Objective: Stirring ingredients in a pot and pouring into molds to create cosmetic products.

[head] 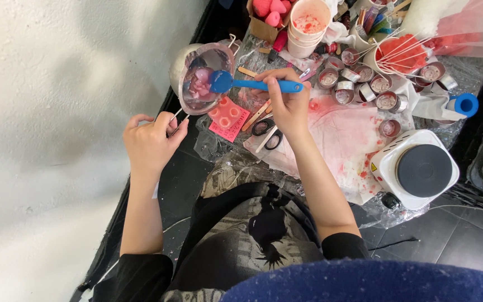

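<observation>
Pot (203, 72) with pink lumps, far left on worktop (342, 140). My left hand (151, 140) grips its wire handle, my right hand (286, 100) grips blue spoon (236, 84) inside. Hard stir may tip pot, spill pink stuff.

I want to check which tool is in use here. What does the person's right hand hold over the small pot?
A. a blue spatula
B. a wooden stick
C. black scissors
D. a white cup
A: the right hand grips the handle of a blue spatula, its head inside the small pot; the black scissors lie untouched on the table.
</observation>
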